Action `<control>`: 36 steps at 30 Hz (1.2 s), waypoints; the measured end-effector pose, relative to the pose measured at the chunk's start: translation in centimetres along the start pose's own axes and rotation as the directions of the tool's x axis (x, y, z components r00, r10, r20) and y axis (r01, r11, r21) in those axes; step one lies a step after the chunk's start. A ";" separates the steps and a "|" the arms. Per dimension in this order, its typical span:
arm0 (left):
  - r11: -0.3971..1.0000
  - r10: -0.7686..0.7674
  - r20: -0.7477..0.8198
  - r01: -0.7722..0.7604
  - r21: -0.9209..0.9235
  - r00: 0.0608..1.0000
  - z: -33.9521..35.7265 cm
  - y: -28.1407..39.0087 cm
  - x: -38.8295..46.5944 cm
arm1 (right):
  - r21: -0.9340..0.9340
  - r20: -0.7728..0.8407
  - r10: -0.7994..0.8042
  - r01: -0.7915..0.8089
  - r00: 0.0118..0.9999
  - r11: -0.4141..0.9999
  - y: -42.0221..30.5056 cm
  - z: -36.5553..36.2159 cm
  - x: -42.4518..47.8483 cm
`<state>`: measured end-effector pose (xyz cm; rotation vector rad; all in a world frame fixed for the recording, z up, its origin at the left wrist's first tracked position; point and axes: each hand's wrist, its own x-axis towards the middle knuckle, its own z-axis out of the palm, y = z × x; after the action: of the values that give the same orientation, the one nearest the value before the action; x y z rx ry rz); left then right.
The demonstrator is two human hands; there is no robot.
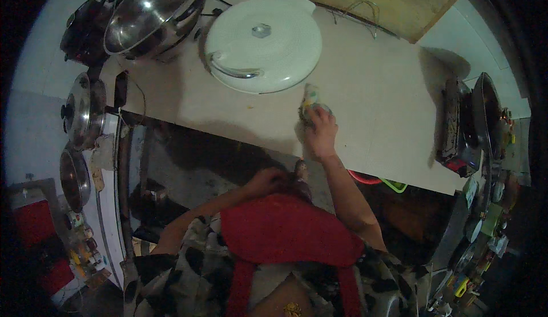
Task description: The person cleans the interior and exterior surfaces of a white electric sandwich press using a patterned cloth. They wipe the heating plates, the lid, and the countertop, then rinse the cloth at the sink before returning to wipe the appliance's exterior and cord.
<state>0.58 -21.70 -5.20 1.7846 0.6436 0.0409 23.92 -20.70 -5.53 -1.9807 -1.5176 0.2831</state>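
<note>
My right hand (322, 130) is pressed to the pale countertop (376, 103), its fingers closed on a crumpled cloth (311, 95) with green and yellow patches. Just beyond the cloth sits a round white lidded appliance (282, 55), probably an electric griddle, with a curved chrome handle (235, 72) at its near side. My left hand (274, 182) hangs in shadow before my waist, below the counter's front edge. Its fingers are too dark to make out. A red apron (291, 231) covers my chest.
A large stainless steel basin (154, 13) stands tilted at the back left, beside a black appliance (85, 30). A lidded pot (81, 111) is at the left. A wooden board (381, 0) leans at the back right. A stove (456, 128) bears a wok (486, 115).
</note>
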 end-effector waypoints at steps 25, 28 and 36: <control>0.129 -0.115 0.284 0.298 -0.946 0.952 1.5 -8.6 4.8 | -0.157 -0.388 0.085 -0.157 0.918 0.975 -0.6 0.3 -5.4; 0.455 -0.165 0.205 0.259 -0.852 0.965 1.4 -7.5 5.2 | -0.034 -0.430 0.079 -0.103 0.899 0.994 -1.8 2.6 -3.0; 0.037 -0.306 0.340 0.368 -0.929 0.889 0.3 -7.3 4.2 | 0.853 -0.137 0.546 -0.182 0.827 0.489 4.2 -7.1 2.1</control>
<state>1.26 -18.88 -13.12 0.2161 0.7211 0.0775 31.57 -21.80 -2.04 -1.4155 -0.4672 0.6024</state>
